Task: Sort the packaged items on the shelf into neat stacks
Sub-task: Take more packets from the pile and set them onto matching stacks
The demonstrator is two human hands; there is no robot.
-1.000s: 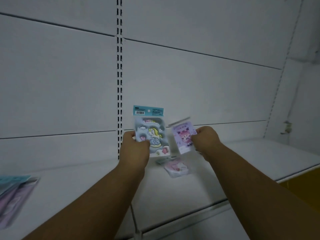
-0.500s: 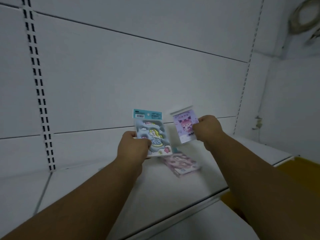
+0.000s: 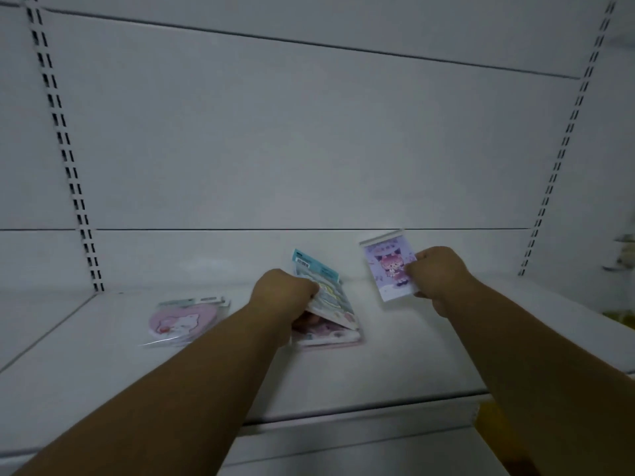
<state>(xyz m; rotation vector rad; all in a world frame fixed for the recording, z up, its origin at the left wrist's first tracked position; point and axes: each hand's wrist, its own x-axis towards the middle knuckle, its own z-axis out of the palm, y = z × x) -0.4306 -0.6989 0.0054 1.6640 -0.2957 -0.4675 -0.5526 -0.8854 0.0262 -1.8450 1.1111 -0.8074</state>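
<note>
My left hand (image 3: 281, 293) grips a blue sticker pack with a teal header (image 3: 326, 290), tilted low over a pink pack (image 3: 326, 333) that lies flat on the white shelf (image 3: 395, 365). Whether the two packs touch is unclear. My right hand (image 3: 439, 276) holds a purple card pack with a pink-haired figure (image 3: 388, 269) upright, above the shelf and to the right of the blue pack. Further left, a pink heart-shaped pack (image 3: 182, 321) lies flat by itself.
The shelf backs onto a white panel wall with slotted uprights at the left (image 3: 68, 166) and the right (image 3: 563, 149). The shelf's front lip (image 3: 343, 417) runs across below my forearms. Something yellow (image 3: 494, 420) shows below the shelf at the right.
My left hand has dropped and tilted the blue pack down towards the pink pack on the shelf. The right hand keeps the purple pack raised. The view has shifted, bringing the heart-shaped pack into sight.
</note>
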